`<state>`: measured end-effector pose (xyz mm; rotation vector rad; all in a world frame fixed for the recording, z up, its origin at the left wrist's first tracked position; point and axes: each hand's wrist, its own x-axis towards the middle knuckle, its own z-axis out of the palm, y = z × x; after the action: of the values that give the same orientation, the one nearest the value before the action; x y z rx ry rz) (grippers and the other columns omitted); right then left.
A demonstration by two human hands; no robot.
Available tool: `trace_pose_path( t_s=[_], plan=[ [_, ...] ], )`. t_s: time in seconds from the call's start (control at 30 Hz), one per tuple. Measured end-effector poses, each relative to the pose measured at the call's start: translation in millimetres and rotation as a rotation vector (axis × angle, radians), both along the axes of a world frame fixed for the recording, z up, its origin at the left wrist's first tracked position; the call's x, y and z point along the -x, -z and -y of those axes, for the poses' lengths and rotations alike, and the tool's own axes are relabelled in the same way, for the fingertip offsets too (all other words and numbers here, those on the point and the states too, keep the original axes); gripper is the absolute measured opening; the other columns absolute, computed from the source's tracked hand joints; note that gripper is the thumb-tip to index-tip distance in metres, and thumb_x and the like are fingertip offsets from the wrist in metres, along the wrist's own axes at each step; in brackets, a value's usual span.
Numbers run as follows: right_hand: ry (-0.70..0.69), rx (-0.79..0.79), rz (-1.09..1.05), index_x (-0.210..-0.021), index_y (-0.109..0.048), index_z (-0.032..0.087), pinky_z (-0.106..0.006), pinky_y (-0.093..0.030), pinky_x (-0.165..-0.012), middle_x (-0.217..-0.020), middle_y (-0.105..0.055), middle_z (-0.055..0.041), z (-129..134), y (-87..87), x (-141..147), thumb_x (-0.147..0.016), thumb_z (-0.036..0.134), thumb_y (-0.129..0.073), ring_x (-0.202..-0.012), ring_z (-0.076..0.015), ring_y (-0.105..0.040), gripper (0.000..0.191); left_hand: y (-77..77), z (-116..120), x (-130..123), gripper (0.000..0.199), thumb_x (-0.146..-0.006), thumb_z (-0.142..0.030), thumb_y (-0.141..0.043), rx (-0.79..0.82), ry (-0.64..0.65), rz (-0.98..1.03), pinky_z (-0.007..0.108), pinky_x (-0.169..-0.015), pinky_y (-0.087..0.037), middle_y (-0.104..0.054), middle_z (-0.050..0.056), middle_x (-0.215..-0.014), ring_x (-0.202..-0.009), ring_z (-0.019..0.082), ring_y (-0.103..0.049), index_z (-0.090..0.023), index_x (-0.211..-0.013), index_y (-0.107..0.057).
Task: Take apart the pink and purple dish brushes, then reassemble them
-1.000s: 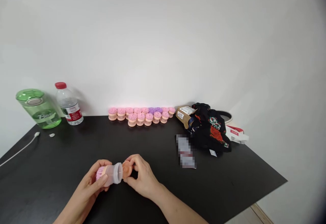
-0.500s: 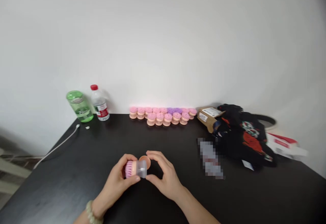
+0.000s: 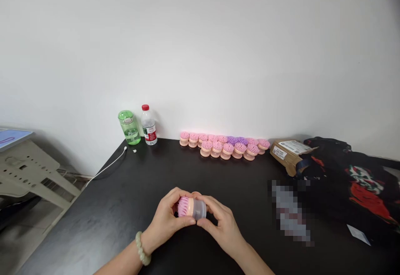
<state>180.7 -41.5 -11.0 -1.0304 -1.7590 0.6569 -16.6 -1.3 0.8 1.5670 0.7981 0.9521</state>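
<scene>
A silicone scrub brush (image 3: pixel 187 207) lies sideways between my hands over the black table (image 3: pixel 131 200). It has pink bristles, a peach collar and a clear cup-shaped end. My left hand (image 3: pixel 168 212), with a beaded bracelet at the wrist, is closed around the bristle end. Thumb and fingers of my right hand (image 3: pixel 220 218) grip the clear end from the other side. A sliver of a peach round piece (image 3: pixel 196 193) shows behind the brush by the fingertips; the rest of it is hidden.
Several pink and purple brushes (image 3: pixel 226 150) stand in rows by the wall. At the back left are a green bottle (image 3: pixel 130 131), a red-capped water bottle (image 3: pixel 149 130) and a white cable (image 3: pixel 108 167). A cardboard box (image 3: pixel 287 154) and black cloth bag (image 3: pixel 337 200) lie right.
My right hand has closed in on the clear end of the brush, and the peach round piece is now mostly covered. The camera view has swung left.
</scene>
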Motion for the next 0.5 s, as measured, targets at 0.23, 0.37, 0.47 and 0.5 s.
trace_pose_path(
  t_s=[0.23, 0.37, 0.47, 0.5],
  plan=[
    [0.053, -0.229, 0.106, -0.13, -0.055, 0.026, -0.042, -0.059, -0.088, -0.118, -0.068, -0.0101, 5.3, 1.3, 4.6, -0.093, 0.029, -0.064, -0.106, -0.0281, -0.066, 0.038, 0.6, 2.6, -4.8, 0.04, -0.067, -0.046, -0.083, 0.141, -0.053, 0.03, 0.024, -0.06, -0.041, -0.059, 0.001, -0.076, -0.065, 0.014, -0.05, -0.018, -0.091, -0.069],
    [0.053, -0.372, 0.194, -0.128, -0.055, 0.027, -0.047, -0.056, -0.093, -0.118, -0.064, -0.0105, 10.9, 1.6, 4.7, -0.092, 0.007, -0.057, -0.111, -0.0284, -0.062, 0.041, 0.8, 4.8, -12.3, 0.049, -0.066, -0.056, -0.081, 0.362, 0.025, 0.195, 0.023, -0.054, -0.042, -0.056, -0.002, -0.068, -0.057, 0.011, -0.046, -0.015, -0.085, -0.064],
    [0.062, -0.307, 0.182, -0.132, -0.051, 0.028, -0.049, -0.054, -0.096, -0.13, -0.057, -0.0131, 12.9, 1.5, 4.0, -0.093, 0.023, -0.062, -0.12, -0.0316, -0.058, 0.041, -1.9, 4.7, -11.7, 0.05, -0.067, -0.059, -0.079, 0.42, 0.053, 0.238, 0.022, -0.053, -0.041, -0.056, -0.001, -0.069, -0.059, 0.011, -0.046, -0.015, -0.085, -0.063],
    [0.065, -0.247, 0.153, -0.137, -0.047, 0.027, -0.049, -0.055, -0.096, -0.135, -0.054, -0.0147, 12.7, 1.3, 3.7, -0.091, 0.037, -0.066, -0.121, -0.0331, -0.057, 0.05, -3.4, 4.1, -9.9, 0.05, -0.066, -0.057, -0.081, 0.408, 0.054, 0.239, 0.022, -0.055, -0.041, -0.057, 0.0, -0.071, -0.061, 0.012, -0.047, -0.015, -0.087, -0.063]
  ],
)
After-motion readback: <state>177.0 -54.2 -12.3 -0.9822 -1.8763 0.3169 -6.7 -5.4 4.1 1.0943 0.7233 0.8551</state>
